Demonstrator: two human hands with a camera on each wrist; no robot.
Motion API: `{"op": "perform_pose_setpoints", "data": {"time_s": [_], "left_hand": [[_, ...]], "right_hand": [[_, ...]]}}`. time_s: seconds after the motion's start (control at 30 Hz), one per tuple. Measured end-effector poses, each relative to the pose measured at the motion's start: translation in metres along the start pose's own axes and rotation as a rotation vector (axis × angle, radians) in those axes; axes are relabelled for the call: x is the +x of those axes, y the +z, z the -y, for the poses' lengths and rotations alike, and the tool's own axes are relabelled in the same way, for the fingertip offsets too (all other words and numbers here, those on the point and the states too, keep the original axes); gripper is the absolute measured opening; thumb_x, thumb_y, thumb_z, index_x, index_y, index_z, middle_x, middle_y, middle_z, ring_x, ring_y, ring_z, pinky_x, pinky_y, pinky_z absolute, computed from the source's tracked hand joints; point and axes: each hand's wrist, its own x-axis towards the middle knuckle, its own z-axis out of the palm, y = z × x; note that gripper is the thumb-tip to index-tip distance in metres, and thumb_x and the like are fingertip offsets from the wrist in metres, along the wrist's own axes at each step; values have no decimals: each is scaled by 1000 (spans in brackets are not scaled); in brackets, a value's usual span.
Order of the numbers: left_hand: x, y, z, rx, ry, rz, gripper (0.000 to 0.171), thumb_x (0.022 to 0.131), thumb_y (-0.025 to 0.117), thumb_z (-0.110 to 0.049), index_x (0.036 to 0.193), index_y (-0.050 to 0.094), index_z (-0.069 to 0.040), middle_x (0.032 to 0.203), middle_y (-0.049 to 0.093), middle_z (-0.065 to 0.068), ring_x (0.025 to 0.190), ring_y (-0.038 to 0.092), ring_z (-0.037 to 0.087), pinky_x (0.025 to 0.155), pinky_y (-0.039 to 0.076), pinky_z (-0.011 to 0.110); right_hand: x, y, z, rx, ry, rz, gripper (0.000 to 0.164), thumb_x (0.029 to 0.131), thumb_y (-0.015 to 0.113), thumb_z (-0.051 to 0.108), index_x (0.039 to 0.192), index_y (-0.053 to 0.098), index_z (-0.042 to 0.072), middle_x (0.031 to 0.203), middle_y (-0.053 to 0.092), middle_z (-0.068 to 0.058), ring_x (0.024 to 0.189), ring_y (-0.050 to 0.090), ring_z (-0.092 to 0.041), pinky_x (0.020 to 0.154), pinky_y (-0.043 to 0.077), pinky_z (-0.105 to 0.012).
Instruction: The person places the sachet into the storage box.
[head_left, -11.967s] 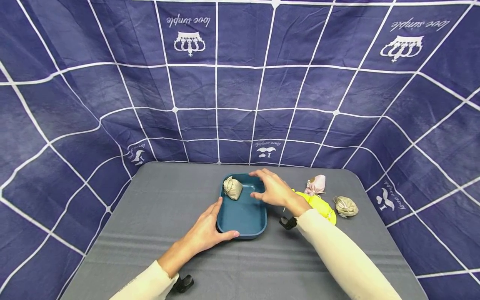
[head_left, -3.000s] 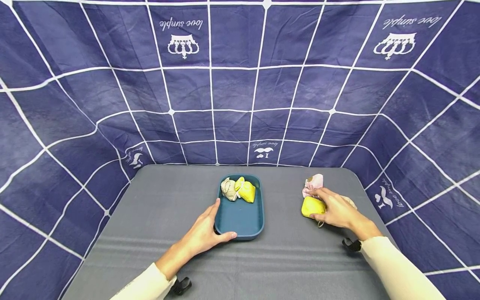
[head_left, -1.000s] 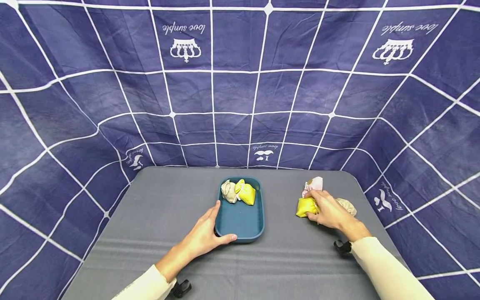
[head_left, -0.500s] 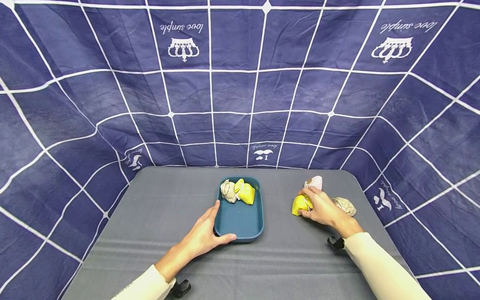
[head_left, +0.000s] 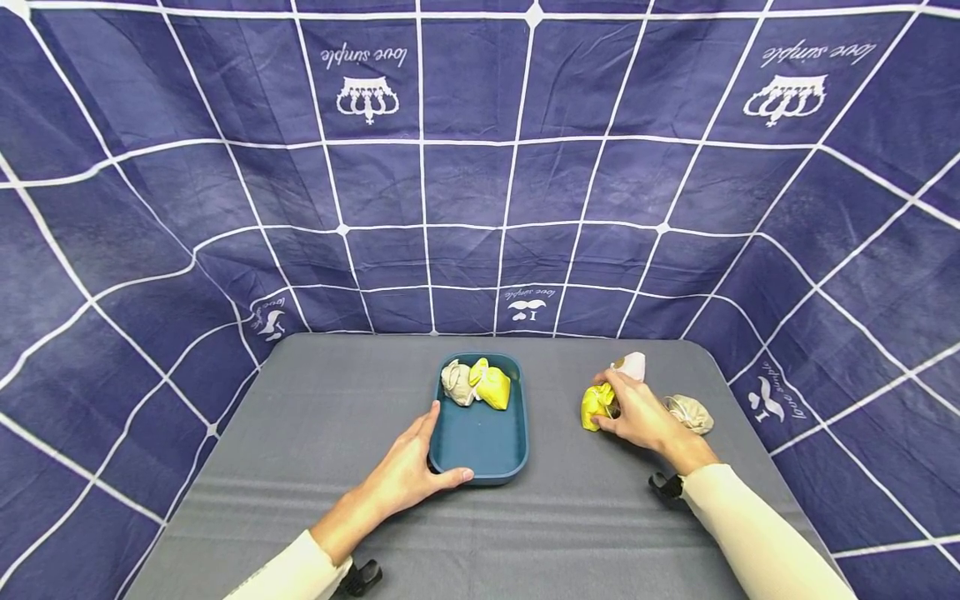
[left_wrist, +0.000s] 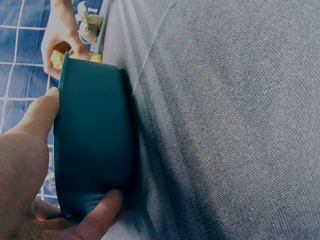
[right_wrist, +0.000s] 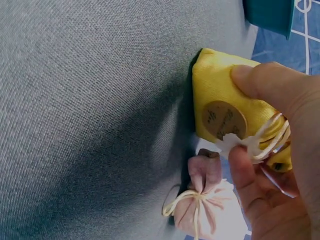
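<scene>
My left hand (head_left: 408, 468) holds the near left corner of a blue rectangular box (head_left: 478, 442), thumb along the near wall, fingers along the left. In the left wrist view, fingertips press the box's outer wall (left_wrist: 95, 135). A beige pouch (head_left: 456, 382) and a yellow pouch (head_left: 493, 387) lie side by side at the box's far end. To the right of the box, my right hand (head_left: 637, 414) pinches another yellow drawstring pouch (right_wrist: 215, 80) between thumb and fingers. Its round brown label and white cord show in the right wrist view; the palm side is partly hidden.
A pink drawstring pouch (head_left: 632, 365) lies just beyond the right hand. Right of the wrist is a beige pouch (head_left: 692, 414). Grey cloth (head_left: 337, 392) covers the table, and a blue curtain with white lines (head_left: 480, 183) stands around the back and sides.
Since 12 seconds ago, a yellow pouch has come into the box beside the beige one. Over the last seconds my right hand has shifted left with the other yellow pouch, which has turned. Left hand stays.
</scene>
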Motion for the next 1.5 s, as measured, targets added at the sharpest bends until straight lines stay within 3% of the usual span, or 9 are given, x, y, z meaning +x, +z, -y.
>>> {"op": "perform_pose_setpoints", "data": {"time_s": [0.23,0.6,0.87,1.3,1.5], "left_hand": [[-1,1,1,-7,-5,0,135,87,101,-60,182,30,4,179,48,32,164,54,49,134,48,62],[-1,1,1,-14,-3,-1,135,87,101,-60,182,29,3,179,48,32,165,54,48,135,47,62],[0,-1,0,-4,-1,4,135,88,101,-58,182,28,4,178,49,32,164,55,48,133,48,62],[1,-2,-3,5,29,-13,134,87,101,-59,181,30,6,177,51,33,162,57,50,132,49,62],[0,-2,-1,-1,5,4,134,88,101,-59,182,28,5,179,48,32,165,53,48,135,47,61]], "right_hand": [[1,1,-1,22,27,-25,55,81,105,11,124,71,6,111,82,-12,90,73,-19,77,62,-40],[2,-2,1,19,62,-38,52,84,104,13,125,73,9,103,82,-9,85,70,-15,74,62,-38],[5,-5,5,30,92,-42,54,83,104,13,128,72,10,94,77,-6,74,62,-11,68,55,-30],[15,-10,14,33,87,-53,54,86,101,16,132,74,9,100,79,-6,79,65,-13,71,56,-32],[20,-9,20,28,72,-46,55,87,100,16,135,73,8,103,80,-6,82,66,-14,74,58,-34]]}}
